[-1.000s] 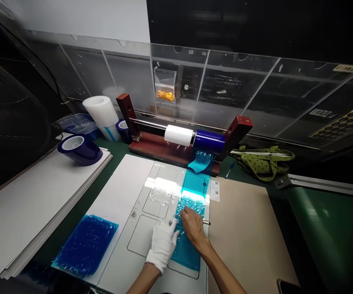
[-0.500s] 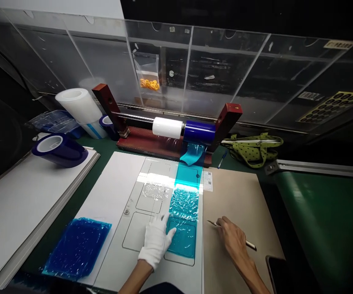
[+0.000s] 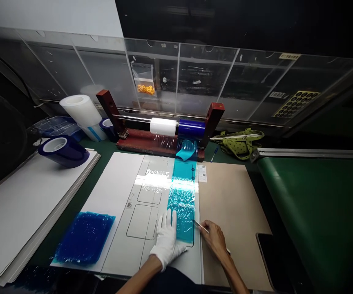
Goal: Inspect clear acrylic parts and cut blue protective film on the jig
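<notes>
My left hand (image 3: 166,241), in a white glove, lies flat with fingers spread along the left edge of a strip of clear blue film (image 3: 183,224). That strip runs from the dark blue roll (image 3: 191,129) down over a pale grey board (image 3: 119,249) marked with dark rounded outlines. Bare, my right hand (image 3: 215,237) grips a slim craft knife (image 3: 201,227) like a pen. Its tip is at the film's right edge, near the lower outline; whether it touches is hard to tell. A stack of cut blue film pieces (image 3: 86,237) lies left of the board.
A red wooden stand (image 3: 161,141) carries the blue roll and a white roll (image 3: 163,127). More rolls sit at left, one blue (image 3: 72,154) on white sheets (image 3: 20,204). A phone (image 3: 270,257), brown cardboard (image 3: 231,196) and a green bag (image 3: 240,143) are at right.
My right hand has moved left, bringing the knife tip from over the cardboard to the film's edge. My left hand has shifted towards me and lies flatter. The camera view has shifted.
</notes>
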Demonstrator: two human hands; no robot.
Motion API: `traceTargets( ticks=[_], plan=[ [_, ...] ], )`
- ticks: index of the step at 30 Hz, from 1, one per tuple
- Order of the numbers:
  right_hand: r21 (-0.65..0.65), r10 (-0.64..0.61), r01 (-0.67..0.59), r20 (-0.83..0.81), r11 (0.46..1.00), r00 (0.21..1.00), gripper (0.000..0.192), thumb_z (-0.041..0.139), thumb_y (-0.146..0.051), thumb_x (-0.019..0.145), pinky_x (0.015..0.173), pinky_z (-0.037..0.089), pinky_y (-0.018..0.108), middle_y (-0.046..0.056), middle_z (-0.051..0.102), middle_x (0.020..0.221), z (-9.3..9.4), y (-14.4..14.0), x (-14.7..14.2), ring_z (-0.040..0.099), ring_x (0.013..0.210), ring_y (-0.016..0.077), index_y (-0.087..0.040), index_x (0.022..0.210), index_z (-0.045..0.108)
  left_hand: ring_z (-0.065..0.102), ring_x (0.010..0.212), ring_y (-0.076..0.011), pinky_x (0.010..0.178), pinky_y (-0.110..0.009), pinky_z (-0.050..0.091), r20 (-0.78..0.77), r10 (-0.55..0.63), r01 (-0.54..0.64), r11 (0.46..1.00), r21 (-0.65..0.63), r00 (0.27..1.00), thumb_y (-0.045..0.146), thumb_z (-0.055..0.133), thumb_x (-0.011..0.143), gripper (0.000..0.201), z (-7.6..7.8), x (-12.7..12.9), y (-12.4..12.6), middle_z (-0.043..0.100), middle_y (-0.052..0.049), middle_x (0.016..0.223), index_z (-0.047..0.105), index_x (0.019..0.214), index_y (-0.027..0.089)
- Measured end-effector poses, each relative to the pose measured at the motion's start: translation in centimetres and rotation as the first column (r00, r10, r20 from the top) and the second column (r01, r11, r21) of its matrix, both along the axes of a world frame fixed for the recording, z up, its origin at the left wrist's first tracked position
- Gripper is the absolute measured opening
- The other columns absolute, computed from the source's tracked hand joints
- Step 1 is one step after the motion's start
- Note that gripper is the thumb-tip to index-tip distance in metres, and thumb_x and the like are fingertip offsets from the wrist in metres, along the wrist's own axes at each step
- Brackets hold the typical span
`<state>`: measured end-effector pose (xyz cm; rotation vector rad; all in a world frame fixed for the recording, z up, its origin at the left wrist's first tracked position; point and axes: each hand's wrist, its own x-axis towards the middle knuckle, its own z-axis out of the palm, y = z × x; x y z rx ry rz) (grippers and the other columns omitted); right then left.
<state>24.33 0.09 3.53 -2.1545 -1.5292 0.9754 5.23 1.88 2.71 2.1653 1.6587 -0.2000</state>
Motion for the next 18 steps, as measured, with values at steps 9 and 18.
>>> traceTargets(
  ticks=[9,18],
  plan=[
    [-0.187,-0.355,0.302,-0.553,0.935,0.754,0.048,0.062,-0.064,0.062,0.046,0.033,0.023,0.002,0.064,0.064,1.6,-4.3,-2.6,0.048,0.046,0.0111,-0.016,0.069,0.062,0.012,0.141,-0.0279,0.115,-0.052,0.01,-0.021,-0.053,0.056,0.985,0.163,0.998,0.003,0.043,0.072,0.076,0.3,-1.3,-1.8,0.02,-0.015,0.151,0.023,0.145,0.013],
    [-0.221,-0.348,0.274,-0.702,0.936,0.621,0.049,0.078,-0.055,0.049,0.052,0.032,0.023,-0.007,0.045,0.048,3.4,-6.3,-7.6,0.04,0.048,0.0089,-0.018,0.069,0.052,0.013,0.139,-0.0385,0.112,-0.053,0.02,0.394,0.391,-0.332,0.919,-0.211,0.832,0.041,0.077,0.051,0.12,4.9,-8.2,-7.2,0.015,-0.021,0.152,0.011,0.146,0.012]
  ],
)
